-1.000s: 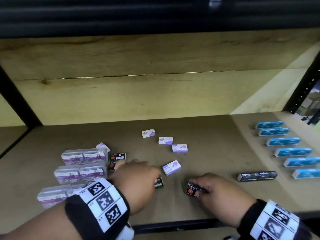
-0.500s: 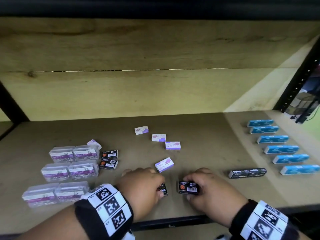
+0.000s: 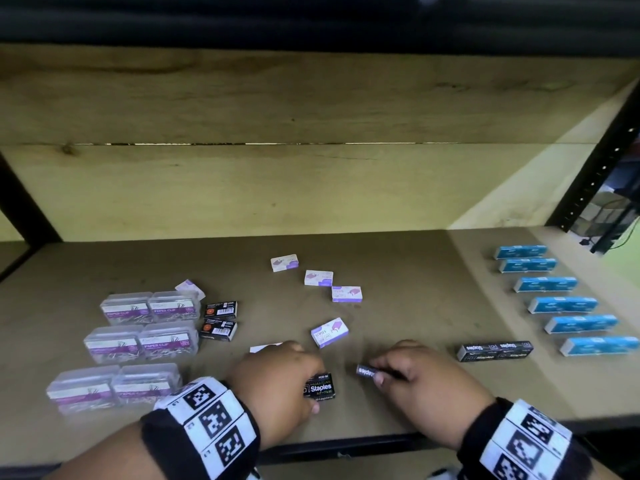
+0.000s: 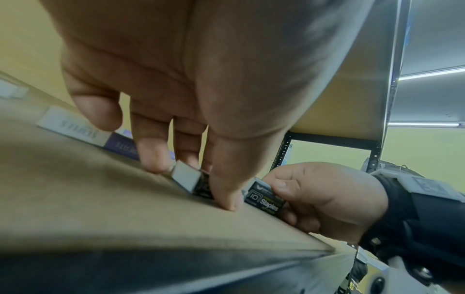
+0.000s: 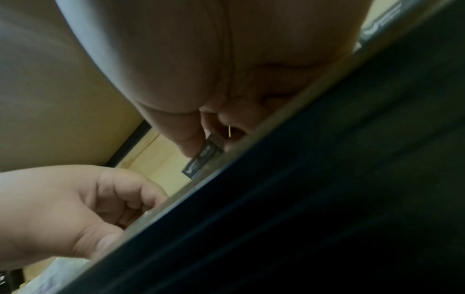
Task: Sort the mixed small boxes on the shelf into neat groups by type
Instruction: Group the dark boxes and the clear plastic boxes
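Now both hands [image 3: 277,379] [image 3: 419,386] curl knuckles-up, each pinching a black staples box [image 3: 320,386]

We see our left hand [image 3: 277,379] gripping one black staples box [image 3: 320,386], right hand [image 3: 415,382] pinching another black box [image 3: 366,371], both low over the shelf [image 3: 398,306].

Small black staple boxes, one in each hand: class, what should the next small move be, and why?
Probably carry both to the two black boxes beside the paper clip cases. The left hand and right hand each grip a matching black box.
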